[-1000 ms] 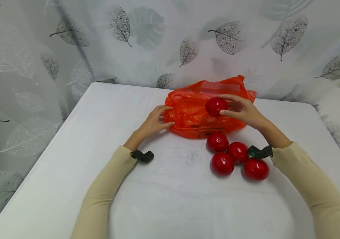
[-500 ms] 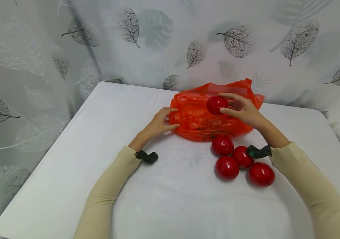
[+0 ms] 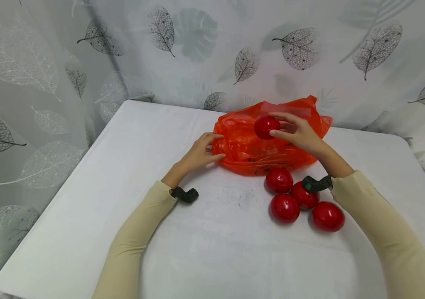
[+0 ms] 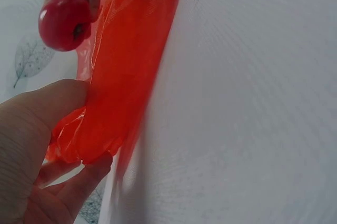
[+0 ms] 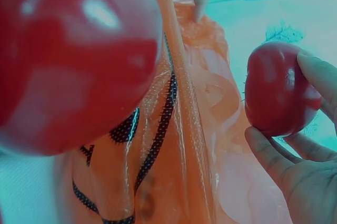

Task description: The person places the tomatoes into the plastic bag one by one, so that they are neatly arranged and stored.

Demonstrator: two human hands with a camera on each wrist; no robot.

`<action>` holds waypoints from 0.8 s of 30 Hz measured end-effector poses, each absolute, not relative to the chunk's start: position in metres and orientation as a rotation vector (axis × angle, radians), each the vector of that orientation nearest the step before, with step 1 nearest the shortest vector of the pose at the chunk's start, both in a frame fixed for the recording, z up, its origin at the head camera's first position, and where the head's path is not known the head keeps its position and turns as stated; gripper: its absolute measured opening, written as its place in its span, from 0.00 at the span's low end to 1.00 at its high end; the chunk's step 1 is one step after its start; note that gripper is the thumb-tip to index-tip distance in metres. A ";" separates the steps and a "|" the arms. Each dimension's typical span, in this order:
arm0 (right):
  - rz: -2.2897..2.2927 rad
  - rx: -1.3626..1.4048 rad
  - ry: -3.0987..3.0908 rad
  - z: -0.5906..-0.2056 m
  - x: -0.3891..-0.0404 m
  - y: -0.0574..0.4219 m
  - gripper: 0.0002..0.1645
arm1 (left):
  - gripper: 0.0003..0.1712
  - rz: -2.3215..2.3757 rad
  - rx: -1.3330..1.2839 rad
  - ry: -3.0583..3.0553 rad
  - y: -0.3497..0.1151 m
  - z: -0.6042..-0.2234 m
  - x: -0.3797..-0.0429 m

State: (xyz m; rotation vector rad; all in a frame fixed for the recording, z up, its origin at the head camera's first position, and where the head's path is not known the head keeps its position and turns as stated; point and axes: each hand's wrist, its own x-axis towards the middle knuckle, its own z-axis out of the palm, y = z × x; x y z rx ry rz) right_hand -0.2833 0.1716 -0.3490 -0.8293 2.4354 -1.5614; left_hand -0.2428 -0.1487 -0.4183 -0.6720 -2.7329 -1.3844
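Note:
A glossy red apple (image 3: pixel 267 127) is held above the orange-red plastic bag (image 3: pixel 242 155), pinched between the thumb and fingers of my right hand (image 3: pixel 299 132). Its stem hollow shows in the left wrist view, on this same apple (image 4: pixel 66 21). My left hand (image 3: pixel 200 153) holds the bag's left end, thumb on one side and fingers on the other; the left wrist view shows the thumb (image 4: pixel 66 98) against the plastic. Whether anything lies inside the bag I cannot tell. Several more red apples (image 3: pixel 284 208) rest on the table in front of the bag, below my right forearm.
The bag lies near the back edge of a white table (image 3: pixel 212 257). A curtain (image 3: pixel 205 50) with a leaf print hangs right behind it. One apple (image 5: pixel 73 61) looms large at the left of the right wrist view. Dark wrist cameras (image 3: pixel 185 194) sit on both wrists.
My right hand has carried the apple slightly left over the bag. My left hand keeps its place at the bag's end. The head view has shifted a little.

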 end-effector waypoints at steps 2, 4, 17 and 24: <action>-1.573 -0.821 2.425 -0.349 -0.285 0.171 0.32 | 0.34 -1.383 -0.675 -2.732 -0.148 -0.418 -0.243; -1.580 -0.806 2.413 -0.349 -0.286 0.171 0.32 | 0.35 -1.378 -0.671 -2.740 -0.147 -0.417 -0.243; -1.568 -0.783 2.395 -0.355 -0.294 0.162 0.32 | 0.35 -1.374 -0.673 -2.749 -0.148 -0.417 -0.241; -1.542 -0.767 2.388 -0.356 -0.297 0.156 0.32 | 0.35 -1.342 -0.692 -2.747 -0.148 -0.418 -0.242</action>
